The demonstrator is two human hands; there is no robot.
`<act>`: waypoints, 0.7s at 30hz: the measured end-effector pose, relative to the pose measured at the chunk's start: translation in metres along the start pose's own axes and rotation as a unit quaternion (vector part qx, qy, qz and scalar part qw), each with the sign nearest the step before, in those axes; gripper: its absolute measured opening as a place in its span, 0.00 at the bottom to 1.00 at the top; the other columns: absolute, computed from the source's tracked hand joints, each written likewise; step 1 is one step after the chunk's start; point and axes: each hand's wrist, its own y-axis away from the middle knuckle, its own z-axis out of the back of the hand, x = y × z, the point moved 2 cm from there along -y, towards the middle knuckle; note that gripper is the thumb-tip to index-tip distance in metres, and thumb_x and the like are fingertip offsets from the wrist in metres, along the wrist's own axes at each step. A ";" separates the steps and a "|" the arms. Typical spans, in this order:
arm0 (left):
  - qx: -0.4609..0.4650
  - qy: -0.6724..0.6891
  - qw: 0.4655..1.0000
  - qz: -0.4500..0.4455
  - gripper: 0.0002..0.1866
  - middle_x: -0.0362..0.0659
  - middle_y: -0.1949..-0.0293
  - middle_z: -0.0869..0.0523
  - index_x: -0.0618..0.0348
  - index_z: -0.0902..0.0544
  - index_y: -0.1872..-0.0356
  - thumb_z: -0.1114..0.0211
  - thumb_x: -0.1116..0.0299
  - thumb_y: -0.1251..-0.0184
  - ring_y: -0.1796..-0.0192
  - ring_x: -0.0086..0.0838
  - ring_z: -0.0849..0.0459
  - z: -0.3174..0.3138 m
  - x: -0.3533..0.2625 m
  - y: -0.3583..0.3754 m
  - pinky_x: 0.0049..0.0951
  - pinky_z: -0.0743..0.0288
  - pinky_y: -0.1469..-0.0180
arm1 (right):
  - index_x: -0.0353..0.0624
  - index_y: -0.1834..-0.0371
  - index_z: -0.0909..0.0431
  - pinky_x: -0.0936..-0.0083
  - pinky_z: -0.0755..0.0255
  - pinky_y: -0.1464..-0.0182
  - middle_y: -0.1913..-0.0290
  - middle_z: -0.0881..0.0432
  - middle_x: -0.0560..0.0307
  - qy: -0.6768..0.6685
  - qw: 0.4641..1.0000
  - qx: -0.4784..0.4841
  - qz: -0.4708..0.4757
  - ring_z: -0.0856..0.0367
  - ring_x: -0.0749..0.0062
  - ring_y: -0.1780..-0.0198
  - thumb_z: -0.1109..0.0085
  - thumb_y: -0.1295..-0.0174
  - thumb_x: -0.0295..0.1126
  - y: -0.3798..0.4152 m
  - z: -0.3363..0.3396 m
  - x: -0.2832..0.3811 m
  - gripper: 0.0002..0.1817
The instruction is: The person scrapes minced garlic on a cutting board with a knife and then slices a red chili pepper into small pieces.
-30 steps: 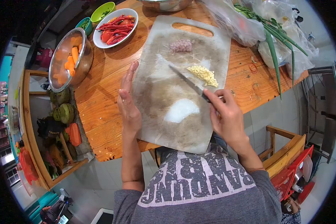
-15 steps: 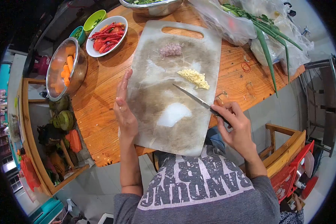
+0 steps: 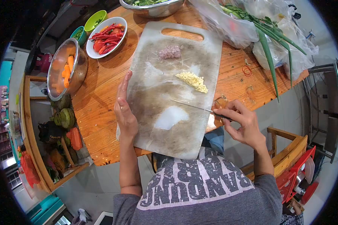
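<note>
My right hand [image 3: 242, 123] grips the dark handle of a knife [image 3: 193, 106], fingers wrapped around it at the right edge of the cutting board [image 3: 157, 93]. The blade points left over the board, edge-on in this view. My left hand [image 3: 126, 112] rests along the board's left edge with its fingers stretched out. On the board are a heap of minced garlic [image 3: 192, 81] above the blade and a small pile of finely chopped purplish-pink pieces [image 3: 170, 52] near the handle slot. Below the blade shows a smooth white patch [image 3: 171, 117].
A white bowl of red chillies and tomatoes [image 3: 107, 37], small green bowls [image 3: 95, 20] and a metal bowl with carrots [image 3: 67, 69] stand left. A metal bowl of greens [image 3: 153, 9] is at the back. Spring onions [image 3: 268, 41] lie on plastic bags [image 3: 229, 26] at right.
The knife has turned flatter and its tip has dropped lower over the board. My right hand has moved slightly right. The board has shifted a little towards me; my left hand stays at its edge.
</note>
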 end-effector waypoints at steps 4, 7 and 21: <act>0.001 -0.010 1.000 -0.004 0.44 0.55 0.27 0.27 0.67 0.31 0.26 0.74 0.37 0.18 0.23 0.45 0.34 0.000 -0.013 -0.001 0.43 0.47 0.21 | 0.52 0.47 0.13 0.69 0.22 0.65 0.61 0.20 0.58 0.039 0.999 0.009 0.023 0.17 0.64 0.65 0.35 0.49 0.20 -0.011 0.007 -0.007 0.24; 0.003 -0.018 1.000 -0.009 0.43 0.55 0.28 0.27 0.67 0.31 0.26 0.73 0.38 0.17 0.23 0.45 0.33 -0.001 -0.009 -0.001 0.43 0.46 0.21 | 0.51 0.47 0.13 0.68 0.24 0.66 0.61 0.20 0.57 0.078 0.996 0.001 0.044 0.18 0.63 0.66 0.35 0.49 0.21 -0.026 0.015 -0.016 0.23; 0.049 -0.064 0.997 -0.009 0.43 0.54 0.30 0.24 0.65 0.30 0.27 0.72 0.35 0.18 0.32 0.44 0.24 -0.015 -0.042 -0.011 0.42 0.35 0.28 | 0.50 0.45 0.15 0.61 0.32 0.43 0.59 0.23 0.53 0.058 0.990 -0.046 0.122 0.24 0.55 0.53 0.38 0.51 0.18 -0.065 0.030 -0.036 0.26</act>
